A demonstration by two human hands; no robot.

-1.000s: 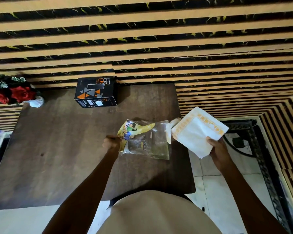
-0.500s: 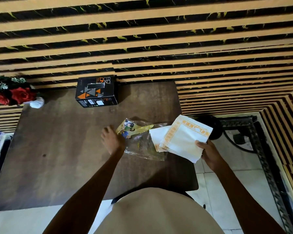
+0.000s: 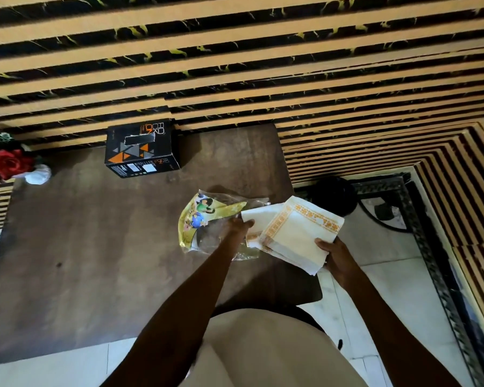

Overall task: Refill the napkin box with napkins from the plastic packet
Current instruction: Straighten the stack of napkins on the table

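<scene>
A clear plastic packet [image 3: 204, 219] with a yellow printed label lies near the right side of the brown table [image 3: 81, 247]. My right hand [image 3: 334, 254] grips a stack of white napkins [image 3: 296, 236] with orange borders, held over the table's right edge. My left hand [image 3: 236, 229] rests on the packet and pinches a loose napkin [image 3: 259, 215] that sticks out under the stack. The black napkin box [image 3: 141, 148] with orange triangles and a top slot stands at the table's far edge, away from both hands.
Red flowers [image 3: 7, 163] in a white holder [image 3: 38, 175] sit at the table's far left corner. A striped black-and-tan wall runs behind. A dark round object [image 3: 334, 195] sits on the tiled floor [image 3: 389, 275] to the right.
My right hand brought the napkin stack left toward the packet. My left hand let go of the packet's left end and moved right to the loose napkin.
</scene>
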